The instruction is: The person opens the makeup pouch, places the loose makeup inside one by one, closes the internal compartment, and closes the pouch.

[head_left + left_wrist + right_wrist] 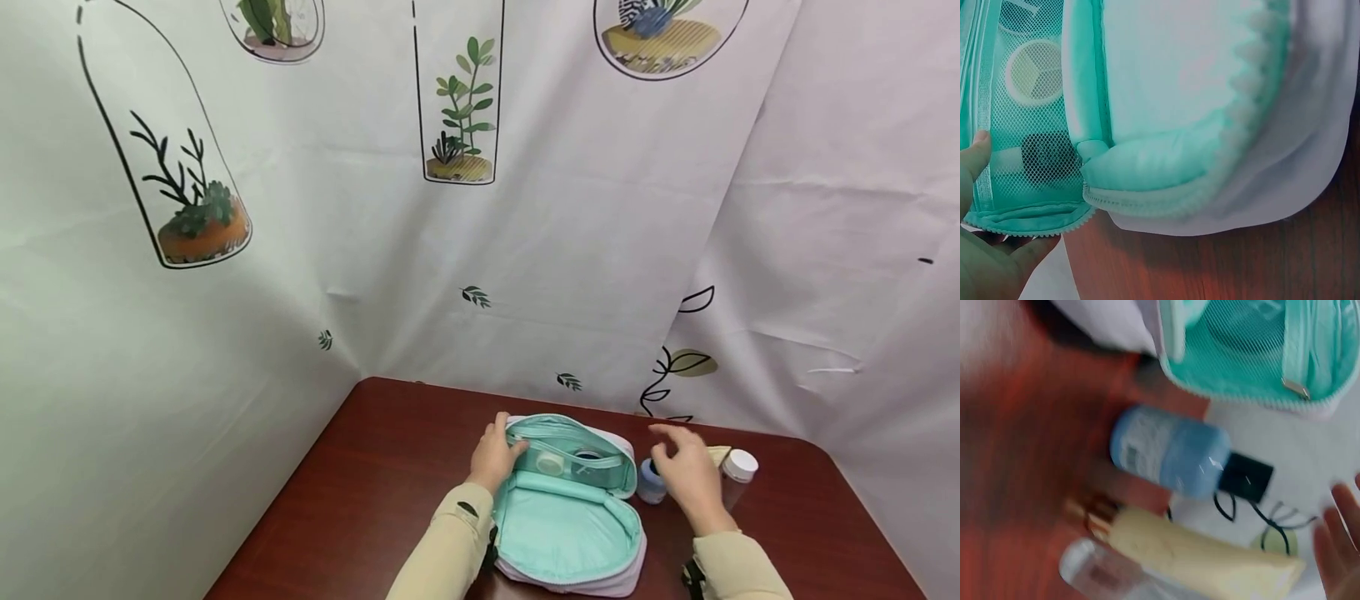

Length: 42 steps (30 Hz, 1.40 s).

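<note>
A mint-lined toiletry bag (566,533) lies unzipped on the table, its lid raised at the back. My left hand (495,457) grips the lid's left edge, thumb over the mesh pocket (1007,119) and fingers behind. Behind the mesh sit a round pale item (1035,72) and a small piece with a dark square end (1054,156). To the bag's right stands a blue bottle (1172,450) with a black cap. Close by it, my right hand (688,475) hovers with fingers loosely bent and nothing in them.
Beside the blue bottle stand a cream-coloured tube (1191,550) and a clear bottle (738,471) with a white cap. The dark red table (360,500) meets a patterned cloth (420,325) along its back and left.
</note>
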Tool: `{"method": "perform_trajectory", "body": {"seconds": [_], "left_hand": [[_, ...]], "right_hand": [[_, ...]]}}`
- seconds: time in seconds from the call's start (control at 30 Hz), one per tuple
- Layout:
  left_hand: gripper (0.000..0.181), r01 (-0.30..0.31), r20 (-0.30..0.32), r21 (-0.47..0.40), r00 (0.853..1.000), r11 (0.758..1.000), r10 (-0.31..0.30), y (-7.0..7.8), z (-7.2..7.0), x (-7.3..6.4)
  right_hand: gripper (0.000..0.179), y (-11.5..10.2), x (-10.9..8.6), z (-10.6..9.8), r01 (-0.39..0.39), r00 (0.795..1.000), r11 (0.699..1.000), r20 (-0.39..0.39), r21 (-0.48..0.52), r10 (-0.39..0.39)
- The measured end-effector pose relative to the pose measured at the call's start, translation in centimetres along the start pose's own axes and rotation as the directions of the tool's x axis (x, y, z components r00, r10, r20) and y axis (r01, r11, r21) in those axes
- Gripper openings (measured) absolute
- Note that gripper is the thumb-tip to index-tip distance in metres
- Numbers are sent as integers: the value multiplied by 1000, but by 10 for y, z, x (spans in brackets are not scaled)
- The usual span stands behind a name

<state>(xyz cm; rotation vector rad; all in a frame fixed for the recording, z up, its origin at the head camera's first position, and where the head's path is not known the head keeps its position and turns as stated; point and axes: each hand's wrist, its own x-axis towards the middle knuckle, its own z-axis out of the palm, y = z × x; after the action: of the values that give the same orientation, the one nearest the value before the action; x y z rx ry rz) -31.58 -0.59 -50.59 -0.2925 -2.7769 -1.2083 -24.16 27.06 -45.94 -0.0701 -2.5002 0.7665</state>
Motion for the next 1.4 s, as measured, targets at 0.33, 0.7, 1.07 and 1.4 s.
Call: {"method": "perform_trajectory", "body": {"seconds": [0.33,0.7,1.07,1.4], "left_hand": [[55,5,21,16,1000,1000,-6,-1,-4,0],[56,9,41,50,999,999,-12,-1,-3,-1],[61,18,53,47,998,999,-21,-1,-4,-2],[55,42,58,55,997,998,-45,0,-4,1]], "right_hand": [[28,33,-1,-20,-35,999,975,-19,-221,31],[27,44,-7,-21,168,982,934,-27,-314,-186],[34,-17,10,-64,89,995,943,-9,-322,-97],[29,-60,15,-88,60,979,980,204,-189,-21]]}}
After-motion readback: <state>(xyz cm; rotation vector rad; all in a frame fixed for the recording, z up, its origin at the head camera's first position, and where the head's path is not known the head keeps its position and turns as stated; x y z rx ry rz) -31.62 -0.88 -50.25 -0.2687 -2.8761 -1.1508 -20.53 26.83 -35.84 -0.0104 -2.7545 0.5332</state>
